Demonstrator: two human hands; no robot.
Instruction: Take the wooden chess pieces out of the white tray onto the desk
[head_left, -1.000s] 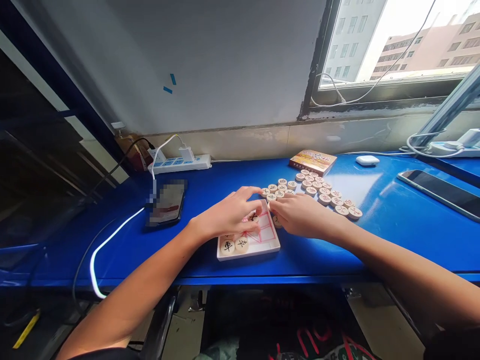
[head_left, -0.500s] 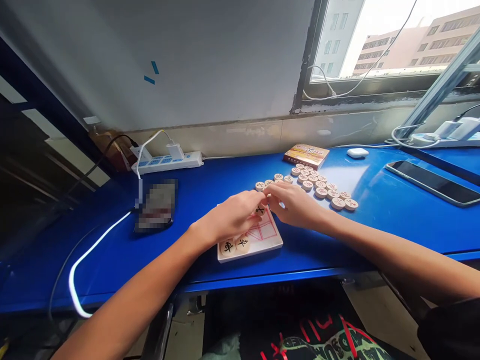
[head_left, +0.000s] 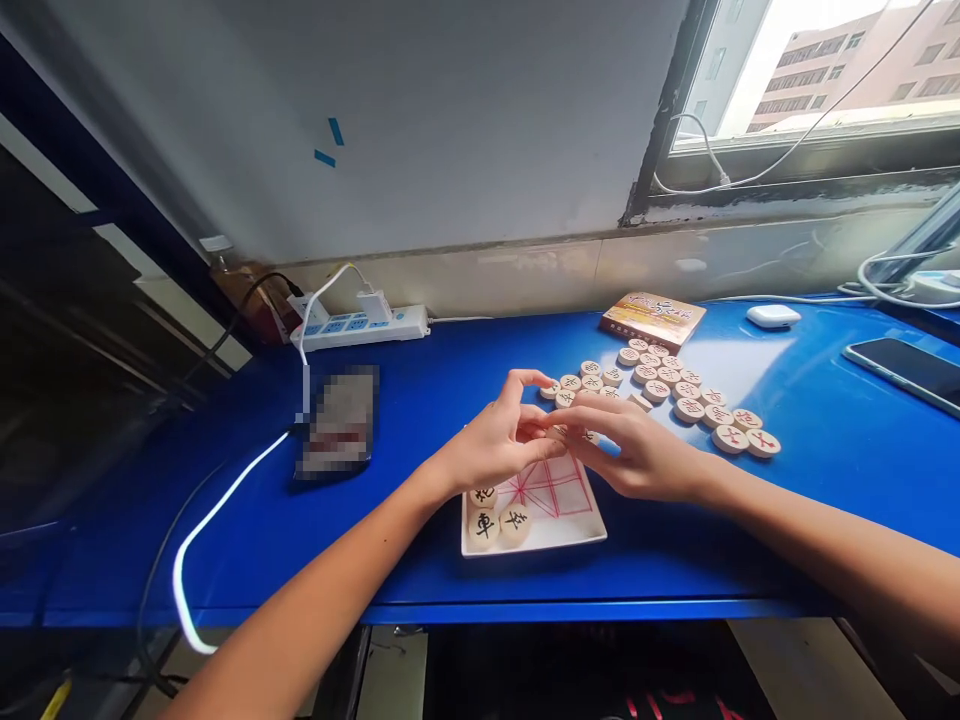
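Observation:
My left hand (head_left: 499, 440) is over the left of a shallow white tray (head_left: 532, 545) marked with a red-lined board. Its index finger is raised, while its thumb and curled fingers close around a Chinese chess piece (head_left: 557, 432), mostly hidden. From the right, my right hand (head_left: 626, 440) brings its fingertips together on the same piece, touching the left fingers. In the tray's near left corner lie black-marked pieces: one piece (head_left: 484, 527), another piece (head_left: 514, 522) beside it and a third (head_left: 482, 496) behind. More black-marked pieces (head_left: 591, 383) are on the table just beyond my fingers.
Several red-marked pieces (head_left: 688, 409) lie at the right, in front of a printed box (head_left: 652, 320). Farther right are a white earbud case (head_left: 773, 316) and a phone (head_left: 911, 365). A power strip (head_left: 367, 328) and a blurred-out dark object (head_left: 337, 425) are at the left on the blue table (head_left: 300, 560).
The view has shifted, so the table things appear farther right and the tray lower. My left index finger has lifted and stretched out. Another black-marked piece in the tray now shows.

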